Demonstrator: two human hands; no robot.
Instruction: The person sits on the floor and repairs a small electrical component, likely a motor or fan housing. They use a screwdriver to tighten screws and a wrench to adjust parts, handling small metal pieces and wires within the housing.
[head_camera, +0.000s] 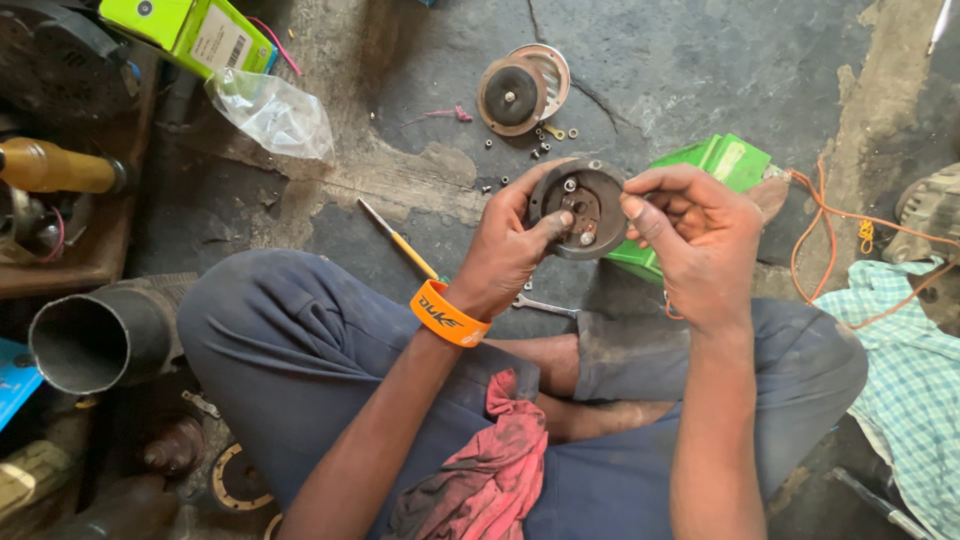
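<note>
Two hands share one disc (588, 208) held above our lap: our left hand (508, 250) grasps its rim, thumb on the face, while our right hand (697, 235) pinches the far edge. We'd keep it level so nothing drops. Below, the cracked concrete floor (690, 70) carries screws (540, 145), another disc (512, 95), a screwdriver (398, 238).

Cracked, stained grey concrete floor (700, 60) in daylight; a wooden shelf (75, 255) of clutter and a dark pipe (95, 340) along the left edge.
</note>
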